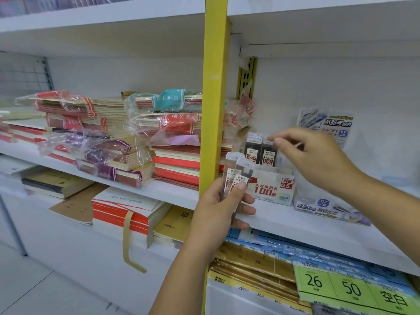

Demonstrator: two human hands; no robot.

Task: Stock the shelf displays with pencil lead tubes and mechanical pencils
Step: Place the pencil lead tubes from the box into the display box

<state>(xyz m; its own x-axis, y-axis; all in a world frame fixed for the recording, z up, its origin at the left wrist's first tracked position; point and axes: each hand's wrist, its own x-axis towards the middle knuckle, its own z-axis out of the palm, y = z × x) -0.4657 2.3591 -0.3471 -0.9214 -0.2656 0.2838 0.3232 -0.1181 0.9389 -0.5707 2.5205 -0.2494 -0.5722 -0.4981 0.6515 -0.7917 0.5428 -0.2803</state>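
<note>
My left hand (221, 211) grips a small bunch of clear pencil lead tubes (238, 176) in front of the yellow post. A white HB 0.5 display box (270, 185) stands on the right shelf, with several dark lead tubes (254, 148) upright in its back rows. Over that box my right hand (311, 155) pinches the top of one lead tube (269, 153) standing in it. Beside the box on the right sits a clear 0.7 2B display (327, 208) with a blue-printed header card (327, 123) behind.
A yellow upright post (214, 98) divides the shelving. Left of it lie wrapped stacks of notebooks (118, 137). Below are more books (127, 212), gold and blue paper packs (256, 264), and a green price label (350, 289). A white shelf edge (318, 237) runs under the displays.
</note>
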